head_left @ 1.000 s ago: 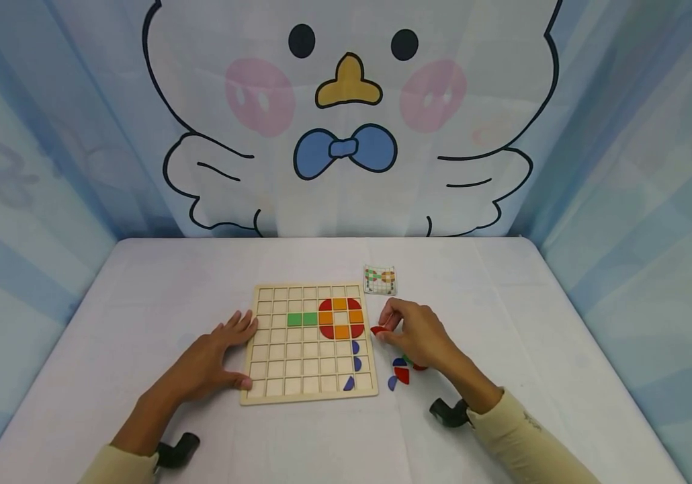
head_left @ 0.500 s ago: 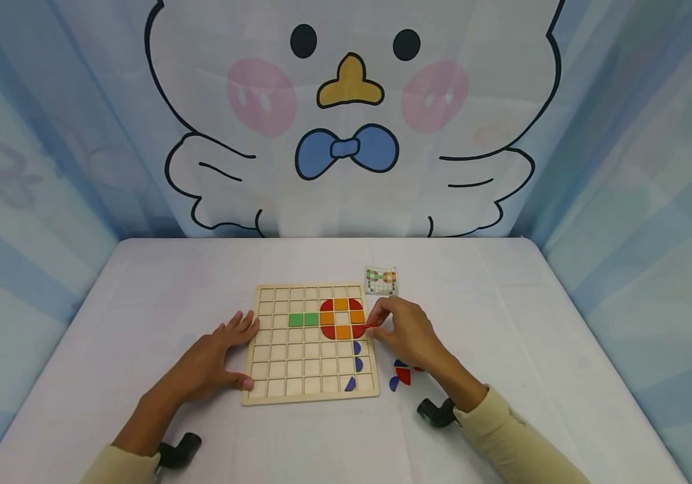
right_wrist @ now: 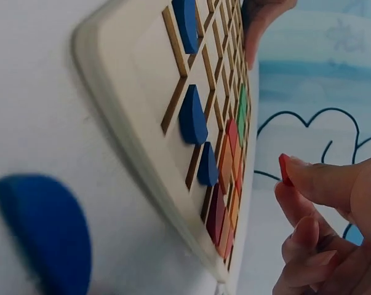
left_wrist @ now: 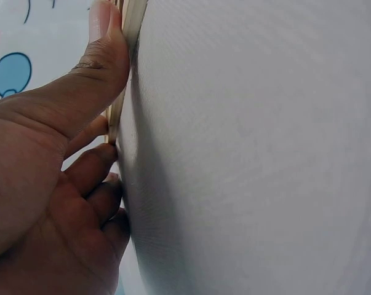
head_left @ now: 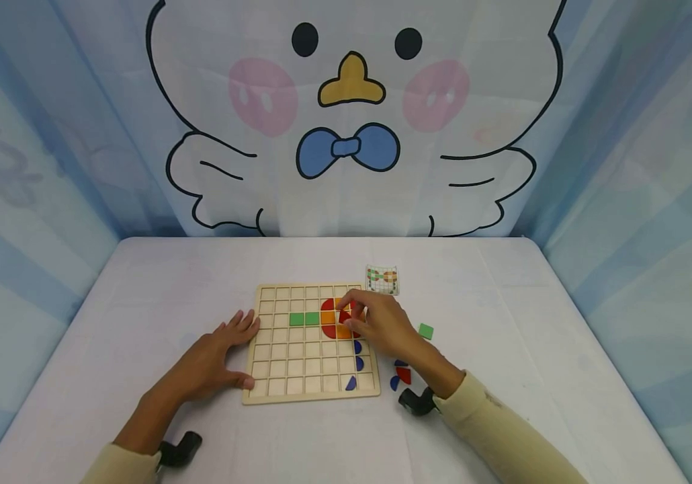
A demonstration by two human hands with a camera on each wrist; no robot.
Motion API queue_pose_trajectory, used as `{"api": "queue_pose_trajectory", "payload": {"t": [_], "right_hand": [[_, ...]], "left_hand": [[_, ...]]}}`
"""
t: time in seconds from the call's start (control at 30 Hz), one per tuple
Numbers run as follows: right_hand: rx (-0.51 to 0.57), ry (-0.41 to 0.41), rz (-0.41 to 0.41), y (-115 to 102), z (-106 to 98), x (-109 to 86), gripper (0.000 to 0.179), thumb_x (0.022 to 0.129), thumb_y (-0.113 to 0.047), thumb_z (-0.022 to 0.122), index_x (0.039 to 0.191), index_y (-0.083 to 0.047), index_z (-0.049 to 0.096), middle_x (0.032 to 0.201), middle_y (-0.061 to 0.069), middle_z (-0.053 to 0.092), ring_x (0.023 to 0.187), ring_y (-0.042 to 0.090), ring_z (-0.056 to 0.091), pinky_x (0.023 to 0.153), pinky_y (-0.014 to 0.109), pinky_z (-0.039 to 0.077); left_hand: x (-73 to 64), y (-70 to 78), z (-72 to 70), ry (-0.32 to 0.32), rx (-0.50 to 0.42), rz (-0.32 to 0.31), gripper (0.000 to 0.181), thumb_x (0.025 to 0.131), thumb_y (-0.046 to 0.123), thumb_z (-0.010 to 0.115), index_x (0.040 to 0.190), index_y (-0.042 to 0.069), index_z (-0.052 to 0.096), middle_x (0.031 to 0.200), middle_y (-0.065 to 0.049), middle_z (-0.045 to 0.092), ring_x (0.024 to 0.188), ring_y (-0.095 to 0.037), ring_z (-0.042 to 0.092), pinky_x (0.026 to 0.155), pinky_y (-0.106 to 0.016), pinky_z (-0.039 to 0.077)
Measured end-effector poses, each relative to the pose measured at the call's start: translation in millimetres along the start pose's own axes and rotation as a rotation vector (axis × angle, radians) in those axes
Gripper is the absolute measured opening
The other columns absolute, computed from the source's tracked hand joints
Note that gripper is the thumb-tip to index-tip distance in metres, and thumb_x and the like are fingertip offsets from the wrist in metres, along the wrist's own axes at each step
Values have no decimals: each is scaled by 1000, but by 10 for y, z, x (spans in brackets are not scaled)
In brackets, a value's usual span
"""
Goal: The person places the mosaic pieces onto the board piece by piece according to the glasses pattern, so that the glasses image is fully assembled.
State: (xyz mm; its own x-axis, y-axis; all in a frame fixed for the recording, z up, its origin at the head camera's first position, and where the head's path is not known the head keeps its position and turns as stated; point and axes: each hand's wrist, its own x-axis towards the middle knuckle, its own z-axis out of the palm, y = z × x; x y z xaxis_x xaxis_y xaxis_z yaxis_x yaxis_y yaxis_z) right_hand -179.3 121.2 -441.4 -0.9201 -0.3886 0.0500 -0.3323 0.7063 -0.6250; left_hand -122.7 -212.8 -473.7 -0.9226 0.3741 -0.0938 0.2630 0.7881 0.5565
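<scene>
A wooden grid board (head_left: pixel 310 400) lies on the white table. My left hand (head_left: pixel 215 359) rests along its left edge, fingers spread and thumb against the near corner. Between thumb and fingertip, my right hand (head_left: pixel 385 327) pinches a small red piece (right_wrist: pixel 285 169) over the board's upper right. Below it, red rounded pieces (head_left: pixel 328 331) and orange squares form a ring, partly covered by that hand. Two green squares (head_left: pixel 304 319) join the ring on its left. Several blue half-round pieces (head_left: pixel 359 364) sit in cells down the right side.
Right of the board lie loose pieces: a green square (head_left: pixel 425 331), a red piece (head_left: pixel 404 375) and blue ones (head_left: pixel 395 383), some under the right forearm. A small pattern card (head_left: pixel 382 279) is at the board's far right corner. Black wrist cameras (head_left: pixel 416 402) stick out below the wrists.
My right hand has moved left with the red piece, from beside the board to over the ring. The loose green square has come into view. My left hand has stayed put.
</scene>
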Motion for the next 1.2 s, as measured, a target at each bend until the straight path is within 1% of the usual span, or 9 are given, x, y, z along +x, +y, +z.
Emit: {"api": "queue_pose_trajectory", "payload": {"t": [0.2, 0.3, 0.37, 0.53, 0.7, 0.77, 0.83, 1.0, 1.2], "right_hand": [[-9, 10, -46, -111, 51, 110, 19, 97, -21, 80, 114, -24, 73, 91, -6, 76, 78, 11, 62, 65, 26, 50], [-7, 20, -71, -152, 83, 185, 15, 97, -20, 80, 111, -23, 76, 91, -5, 77, 74, 11, 61, 63, 26, 48], [0, 17, -82, -175, 109, 238, 14, 97, -19, 80, 110, -21, 78, 91, -4, 76, 66, 12, 58, 58, 25, 46], [11, 0, -117, -224, 182, 375, 15, 96, -18, 81, 111, -17, 78, 92, -2, 77, 56, 11, 52, 52, 23, 40], [-17, 2, -150, -282, 266, 510, 11, 93, -18, 84, 101, -19, 76, 93, -2, 78, 70, 9, 64, 59, 25, 49], [-31, -4, -144, -307, 305, 565, 10, 93, -19, 85, 97, -20, 75, 92, -3, 78, 78, 10, 67, 63, 26, 52], [-48, -11, -132, -324, 343, 622, 10, 92, -20, 85, 94, -22, 75, 91, -4, 77, 81, 12, 68, 62, 27, 52], [-91, -26, -98, -348, 432, 768, 11, 94, -22, 84, 90, -23, 74, 87, -6, 75, 76, 12, 66, 56, 25, 50], [-133, -36, -49, -362, 516, 886, 9, 95, -23, 83, 90, -24, 75, 86, -6, 76, 74, 11, 64, 59, 28, 50]], "left_hand": [[1, 3, -3, 4, -6, 2, 114, 72, 42, 94, 165, 8, 36, 174, -16, 27, 163, -44, 23, 129, -67, 25], [2, -1, -2, 4, -7, 0, 115, 72, 42, 94, 165, 9, 36, 174, -16, 27, 163, -43, 23, 130, -67, 25], [3, -4, 1, 1, -9, -8, 115, 72, 41, 95, 165, 10, 35, 175, -15, 26, 163, -43, 22, 130, -66, 24], [1, -15, 6, -6, -15, -21, 115, 72, 37, 96, 166, 10, 34, 175, -13, 25, 164, -42, 20, 131, -65, 22], [2, -7, -7, -17, -17, -26, 115, 73, 38, 95, 166, 10, 34, 175, -14, 24, 164, -43, 20, 130, -67, 22], [5, -7, -9, -19, -18, -27, 115, 73, 39, 95, 166, 10, 34, 175, -14, 25, 164, -43, 20, 130, -67, 22], [6, -10, -9, -20, -21, -26, 114, 73, 39, 95, 166, 10, 34, 175, -14, 25, 164, -43, 20, 130, -68, 22], [8, -16, -8, -22, -21, -25, 114, 74, 39, 95, 166, 10, 35, 176, -14, 25, 164, -43, 20, 130, -68, 23], [7, -7, 7, -19, -30, -35, 114, 73, 38, 95, 166, 11, 35, 176, -13, 24, 164, -42, 19, 130, -68, 21]]}}
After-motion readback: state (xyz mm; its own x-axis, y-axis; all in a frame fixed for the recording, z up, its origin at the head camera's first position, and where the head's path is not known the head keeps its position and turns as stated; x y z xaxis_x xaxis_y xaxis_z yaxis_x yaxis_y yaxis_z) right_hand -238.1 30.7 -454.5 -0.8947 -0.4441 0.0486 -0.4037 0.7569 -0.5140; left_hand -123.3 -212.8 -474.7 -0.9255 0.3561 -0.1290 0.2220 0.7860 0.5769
